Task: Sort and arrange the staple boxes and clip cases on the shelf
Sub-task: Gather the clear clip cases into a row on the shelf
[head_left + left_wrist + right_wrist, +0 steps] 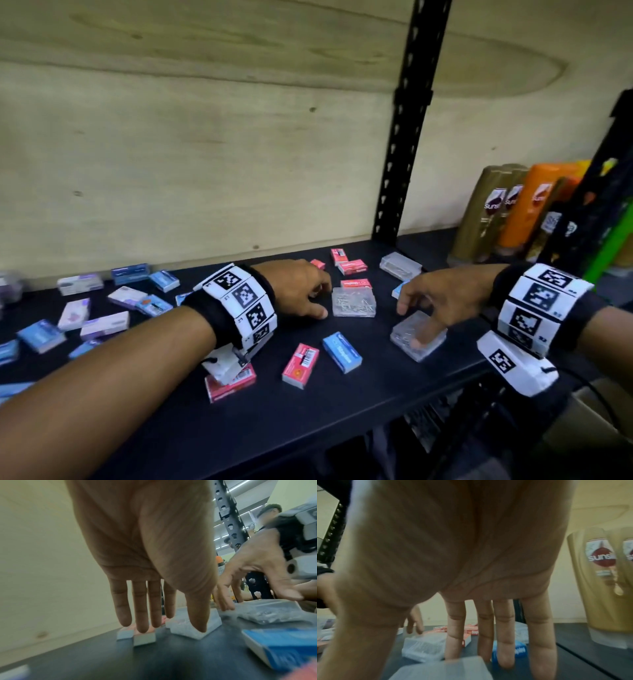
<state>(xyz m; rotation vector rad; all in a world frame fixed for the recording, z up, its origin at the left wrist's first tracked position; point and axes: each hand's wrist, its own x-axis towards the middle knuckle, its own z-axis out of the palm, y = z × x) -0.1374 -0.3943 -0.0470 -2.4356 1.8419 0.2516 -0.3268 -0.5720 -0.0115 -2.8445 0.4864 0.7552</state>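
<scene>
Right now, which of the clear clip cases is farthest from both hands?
The clear clip case at the back, near the black upright post. The other two clear ones lie right at the left hand and right hand.

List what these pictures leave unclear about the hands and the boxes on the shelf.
- Head view: the left hand covers its own fingertips, hiding any contact with the clear case.
- Head view: the wrist camera hides part of a red box.
- Left wrist view: the blue box is blurred and cut off.
- Right wrist view: the near clear case under the right hand is blurred.

Both forearms reach forward, palms down. The left hand (297, 287) spreads straight fingers (139, 609). The right hand (442, 297) hangs with fingers (504, 635) extended downward.
</scene>
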